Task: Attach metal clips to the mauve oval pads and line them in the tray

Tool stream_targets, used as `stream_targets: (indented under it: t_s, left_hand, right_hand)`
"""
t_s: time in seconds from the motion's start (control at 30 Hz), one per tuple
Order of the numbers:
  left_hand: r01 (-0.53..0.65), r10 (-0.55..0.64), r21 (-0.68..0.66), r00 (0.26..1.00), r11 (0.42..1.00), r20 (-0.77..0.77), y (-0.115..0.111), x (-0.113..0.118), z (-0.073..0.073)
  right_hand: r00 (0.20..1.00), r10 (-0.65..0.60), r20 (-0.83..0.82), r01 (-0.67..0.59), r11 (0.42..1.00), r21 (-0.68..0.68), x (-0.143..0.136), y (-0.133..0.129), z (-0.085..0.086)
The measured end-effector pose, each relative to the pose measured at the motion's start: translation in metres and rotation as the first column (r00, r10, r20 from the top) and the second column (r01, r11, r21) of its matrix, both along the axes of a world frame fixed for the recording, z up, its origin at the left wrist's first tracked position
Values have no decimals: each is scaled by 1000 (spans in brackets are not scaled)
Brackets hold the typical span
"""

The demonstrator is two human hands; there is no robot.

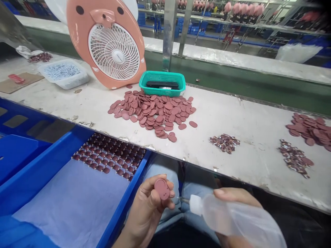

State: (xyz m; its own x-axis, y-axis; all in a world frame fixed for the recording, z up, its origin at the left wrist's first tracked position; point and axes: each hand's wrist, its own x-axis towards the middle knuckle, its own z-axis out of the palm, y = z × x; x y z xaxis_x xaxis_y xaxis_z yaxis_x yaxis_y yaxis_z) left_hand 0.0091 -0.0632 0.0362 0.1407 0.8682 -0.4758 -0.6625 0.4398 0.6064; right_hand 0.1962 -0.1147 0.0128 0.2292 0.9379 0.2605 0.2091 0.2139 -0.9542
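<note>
A bottle (240,220) gripped by the right hand (239,195) points toward a reddish disc (162,189) pinched in the left hand (145,206).

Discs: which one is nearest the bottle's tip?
The disc in the left hand, beside the tip; the other loose ones lie on the table.
</note>
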Motion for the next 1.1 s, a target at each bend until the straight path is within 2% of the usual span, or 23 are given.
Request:
stream_targets:
  t_s: [0.13, 0.2, 0.27, 0.43, 0.6, 0.7, 0.87, 1.1]
  left_hand:
    - [7, -7, -5, 1000, 1000, -25, -1, 1, 3]
    - [6, -6, -2, 1000, 1000, -26, -2, 2, 4]
    - [12, -12, 5, 1000, 1000, -28, -1, 2, 5]
    - [27, -26, 14, 999, 1000, -36, -2, 2, 4]
    - [36, -36, 15, 999, 999, -31, -2, 2, 3]
    - [26, -26, 4, 999, 1000, -34, -2, 3, 4]
    - [20, -20, -5, 999, 1000, -26, -2, 2, 4]
    - [36, -36, 8, 999, 999, -12, -2, 0, 3]
  right_hand:
    - [996, 77, -45, -68, 984, 165, -14, 7, 4]
    - [994, 86, -74, -71, 981, 181, -16, 8, 8]
    - [989, 82, -124, -66, 990, 126, -17, 7, 12]
    - [971, 72, -228, -106, 984, -141, -16, 1, 21]
    - [971, 67, -231, -113, 975, -192, -14, 3, 27]
    - [970, 84, -230, -129, 973, -189, -11, 4, 27]
    - [972, 107, -209, -132, 985, -110, -11, 3, 21]
    - [987, -14, -162, 8, 999, -35, -21, 4, 23]
